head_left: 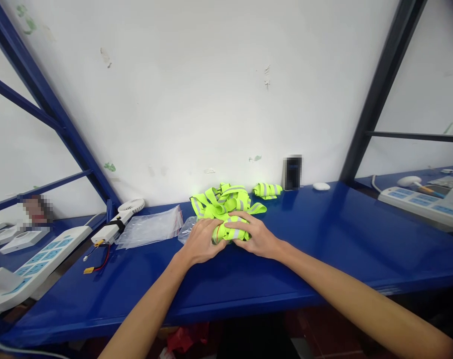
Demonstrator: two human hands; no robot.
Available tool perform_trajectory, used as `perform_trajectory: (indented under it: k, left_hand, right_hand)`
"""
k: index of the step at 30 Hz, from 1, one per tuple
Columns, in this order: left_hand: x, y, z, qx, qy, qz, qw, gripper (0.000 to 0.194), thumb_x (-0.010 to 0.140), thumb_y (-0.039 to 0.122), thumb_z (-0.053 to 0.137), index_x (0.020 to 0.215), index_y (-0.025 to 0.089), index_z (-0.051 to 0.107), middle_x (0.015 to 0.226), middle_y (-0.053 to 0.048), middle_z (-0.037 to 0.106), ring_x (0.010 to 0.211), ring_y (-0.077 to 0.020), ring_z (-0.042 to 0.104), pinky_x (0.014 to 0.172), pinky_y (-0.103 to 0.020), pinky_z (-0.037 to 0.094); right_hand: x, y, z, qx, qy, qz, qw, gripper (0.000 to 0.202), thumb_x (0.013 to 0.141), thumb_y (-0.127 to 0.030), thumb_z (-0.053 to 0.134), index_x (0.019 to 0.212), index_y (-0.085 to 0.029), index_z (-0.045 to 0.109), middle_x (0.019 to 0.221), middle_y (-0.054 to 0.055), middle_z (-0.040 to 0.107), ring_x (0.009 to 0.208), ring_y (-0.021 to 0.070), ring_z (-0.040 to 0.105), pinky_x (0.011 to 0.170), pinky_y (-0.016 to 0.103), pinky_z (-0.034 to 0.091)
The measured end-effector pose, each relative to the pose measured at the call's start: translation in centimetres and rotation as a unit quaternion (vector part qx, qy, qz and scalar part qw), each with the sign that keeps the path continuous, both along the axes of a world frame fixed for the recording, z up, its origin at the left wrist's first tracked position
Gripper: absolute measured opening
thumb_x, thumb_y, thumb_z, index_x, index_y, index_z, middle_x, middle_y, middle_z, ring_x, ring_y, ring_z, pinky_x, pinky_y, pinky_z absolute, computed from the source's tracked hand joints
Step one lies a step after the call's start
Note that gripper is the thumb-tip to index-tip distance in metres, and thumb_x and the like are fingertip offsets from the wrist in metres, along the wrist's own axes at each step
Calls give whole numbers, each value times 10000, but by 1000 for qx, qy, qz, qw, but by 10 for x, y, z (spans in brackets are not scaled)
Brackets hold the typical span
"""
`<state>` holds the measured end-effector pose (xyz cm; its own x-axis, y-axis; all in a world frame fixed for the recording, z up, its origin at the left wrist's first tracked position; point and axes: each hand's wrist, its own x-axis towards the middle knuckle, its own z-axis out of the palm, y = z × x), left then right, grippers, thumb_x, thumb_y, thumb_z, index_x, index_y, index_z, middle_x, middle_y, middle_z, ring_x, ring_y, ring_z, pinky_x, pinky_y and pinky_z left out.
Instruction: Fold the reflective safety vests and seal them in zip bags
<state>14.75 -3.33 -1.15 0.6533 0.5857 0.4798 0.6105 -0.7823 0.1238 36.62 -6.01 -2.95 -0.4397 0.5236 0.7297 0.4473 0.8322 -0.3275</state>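
Observation:
Both hands meet around a rolled bundle of neon-yellow reflective straps (pixel 236 230) with grey bands, low over the blue table. My left hand (pixel 203 242) presses on its left side, fingers curled. From the right, my right hand (pixel 258 235) wraps its fingers over the top. A thin red line and a clear film show at the bundle's left end, like part of a zip bag; the hands hide most of it. Right behind lies a loose heap of the same reflective straps (pixel 226 198). A second rolled bundle (pixel 267 190) sits farther back by the wall.
Clear zip bags (pixel 151 228) lie left of my hands, with a crumpled clear bag (pixel 187 229) nearer. Beyond them are a white handheld fan (pixel 131 207) and a wired pack (pixel 108 233). A dark phone-like object (pixel 292 173) leans on the wall beside a white oval case (pixel 321 186).

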Motion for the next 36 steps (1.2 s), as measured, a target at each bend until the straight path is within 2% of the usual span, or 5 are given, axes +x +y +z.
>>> perform_trajectory:
  k: [4, 10, 17, 26, 36]
  left_hand:
    - [-4, 1, 1, -6, 10, -38, 999, 676, 735, 463, 676, 1308, 194, 437, 1203, -111, 609, 1071, -292, 586, 906, -424, 468]
    - [-7, 9, -3, 8, 8, -21, 1000, 572, 804, 337, 632, 1315, 215, 404, 1259, -110, 591, 1106, -279, 593, 895, -402, 488]
    - [-7, 8, 2, -9, 10, -35, 999, 443, 811, 382, 623, 1200, 215, 495, 1032, -70, 679, 893, -227, 665, 723, -309, 513]
    - [1, 4, 2, 96, -13, -23, 995, 429, 786, 373, 633, 1159, 176, 550, 1067, -107, 701, 957, -275, 674, 817, -394, 525]
    - [-1, 1, -3, -39, 5, 6, 999, 632, 707, 406, 703, 1271, 194, 512, 1134, -88, 688, 978, -265, 673, 831, -371, 530]
  right_hand:
    - [1, 2, 1, 9, 16, -19, 1000, 421, 773, -113, 643, 1172, -247, 629, 1261, 110, 522, 1131, 249, 568, 949, 425, 496]
    - [-8, -2, 1, 25, 36, -39, 998, 427, 755, -107, 648, 1157, -248, 630, 1181, 102, 535, 1079, 241, 573, 903, 407, 515]
    - [-14, 1, -4, 76, 37, -39, 996, 414, 751, -108, 647, 1143, -238, 622, 1145, 102, 530, 1056, 232, 562, 860, 376, 532]
    - [-12, 3, -7, 157, -13, -73, 985, 383, 792, -186, 634, 1166, -260, 609, 1168, 119, 543, 1054, 252, 557, 805, 383, 542]
    - [-13, -10, -3, 171, -37, -42, 984, 312, 801, -267, 646, 1102, -198, 603, 1105, 129, 582, 1007, 248, 573, 749, 348, 542]
